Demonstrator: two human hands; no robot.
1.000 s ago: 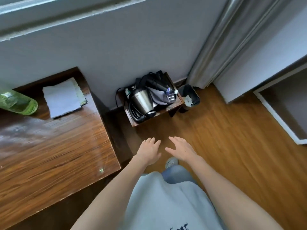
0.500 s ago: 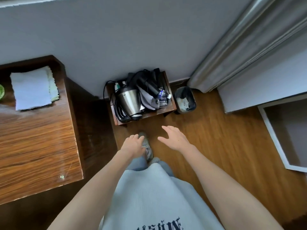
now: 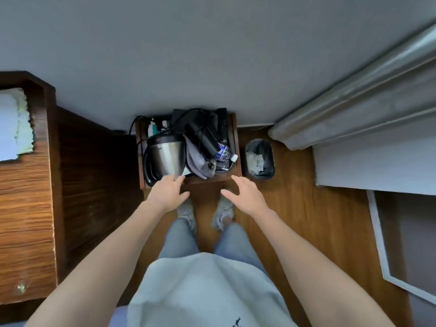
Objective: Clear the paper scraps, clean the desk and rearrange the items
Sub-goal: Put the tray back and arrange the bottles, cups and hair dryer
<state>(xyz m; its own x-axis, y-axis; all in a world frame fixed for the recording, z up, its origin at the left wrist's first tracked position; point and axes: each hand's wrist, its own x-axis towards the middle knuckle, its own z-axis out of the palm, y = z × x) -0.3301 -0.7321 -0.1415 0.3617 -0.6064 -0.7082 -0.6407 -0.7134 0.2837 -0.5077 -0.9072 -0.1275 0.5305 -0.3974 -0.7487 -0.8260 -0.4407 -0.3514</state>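
Both empty hands, left hand (image 3: 168, 192) and right hand (image 3: 245, 193), spread over a cluttered tray (image 3: 236, 147); a careless lift could topple its kettle (image 3: 165, 156).

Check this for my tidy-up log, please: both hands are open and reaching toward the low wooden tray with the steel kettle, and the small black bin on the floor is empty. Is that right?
Not quite: the head view shows pale paper scraps lying inside the black bin, so it is not empty. The rest stands: the left hand and right hand are open, reaching toward the wooden tray that holds the steel kettle.
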